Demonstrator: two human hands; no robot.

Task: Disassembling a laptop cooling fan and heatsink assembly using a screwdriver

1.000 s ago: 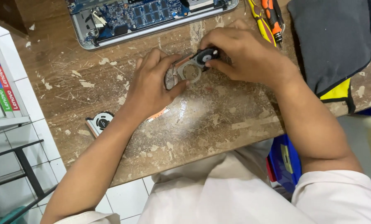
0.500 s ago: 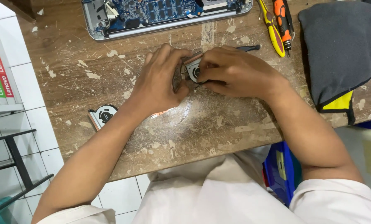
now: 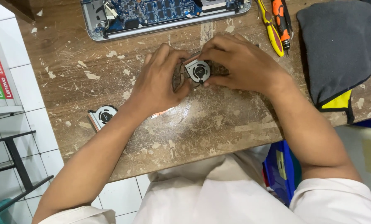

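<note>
Your L hand [image 3: 158,81] + R hand [image 3: 239,62] both pinch small laptop fan [image 3: 198,70] over worn bench [image 3: 218,124] centre | 2nd fan [image 3: 103,115] lies well left | opened laptop [image 3: 160,12] above | screwdrivers [image 3: 276,25] to right

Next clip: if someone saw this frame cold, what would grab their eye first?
Probably the two hands meeting mid-table: the left hand and right hand both grip a small round cooling fan over the scarred wooden table. Just beyond them, at the far edge, lies an opened laptop with its blue circuit board bared. A second fan sits alone near the left edge.
</note>
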